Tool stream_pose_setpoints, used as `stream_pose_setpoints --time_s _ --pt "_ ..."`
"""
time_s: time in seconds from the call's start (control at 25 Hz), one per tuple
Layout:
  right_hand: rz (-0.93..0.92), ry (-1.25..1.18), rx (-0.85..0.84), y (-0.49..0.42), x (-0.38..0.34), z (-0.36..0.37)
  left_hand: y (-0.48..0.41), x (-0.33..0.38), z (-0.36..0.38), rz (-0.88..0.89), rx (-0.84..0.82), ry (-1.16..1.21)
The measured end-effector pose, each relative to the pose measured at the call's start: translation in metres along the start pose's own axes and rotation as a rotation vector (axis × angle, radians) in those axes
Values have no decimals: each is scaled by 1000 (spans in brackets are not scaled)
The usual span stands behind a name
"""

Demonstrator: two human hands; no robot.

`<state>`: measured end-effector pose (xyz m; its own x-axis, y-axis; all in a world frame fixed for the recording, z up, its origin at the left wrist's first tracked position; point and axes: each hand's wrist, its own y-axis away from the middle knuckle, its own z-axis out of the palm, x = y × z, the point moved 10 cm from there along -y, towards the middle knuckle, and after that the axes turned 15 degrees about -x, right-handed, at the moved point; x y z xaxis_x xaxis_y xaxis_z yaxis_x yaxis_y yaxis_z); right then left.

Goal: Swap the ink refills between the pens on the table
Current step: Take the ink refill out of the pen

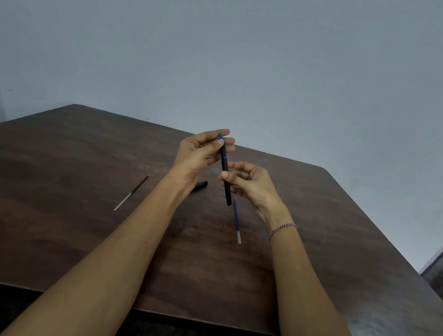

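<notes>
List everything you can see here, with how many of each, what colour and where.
Slim black pen barrel: one, black with a blue tip, held tilted above the table.
Short black pen piece: one, black, on the table behind the left forearm.
Thin dark ink refill: one, dark with a pale end, on the table at left.
Thin blue ink refill: one, blue, on the table by the right wrist.
Dark brown wooden table: one, brown, lower frame.
Red-and-white thread bracelet: one, right wrist.
Left hand: pinches the barrel's top.
Right hand: pinches its middle.
</notes>
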<state>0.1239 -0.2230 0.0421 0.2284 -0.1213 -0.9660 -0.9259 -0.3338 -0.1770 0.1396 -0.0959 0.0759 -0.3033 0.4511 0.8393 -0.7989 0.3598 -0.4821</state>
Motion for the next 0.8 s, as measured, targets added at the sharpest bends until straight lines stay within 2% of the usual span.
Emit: stream_pose_setpoints --time_s 0.16,0.32,0.48,0.8 --pt "-2 33 3 0 -1 0 2 2 -10 18 93 -4" --pt "-4 40 33 0 -1 -4 0 -5 -6 -15 55 79" --pt "4 51 34 0 0 -4 -2 -8 0 -37 -10 46" --pt "-6 53 11 0 -1 0 1 -5 -8 -23 91 59"
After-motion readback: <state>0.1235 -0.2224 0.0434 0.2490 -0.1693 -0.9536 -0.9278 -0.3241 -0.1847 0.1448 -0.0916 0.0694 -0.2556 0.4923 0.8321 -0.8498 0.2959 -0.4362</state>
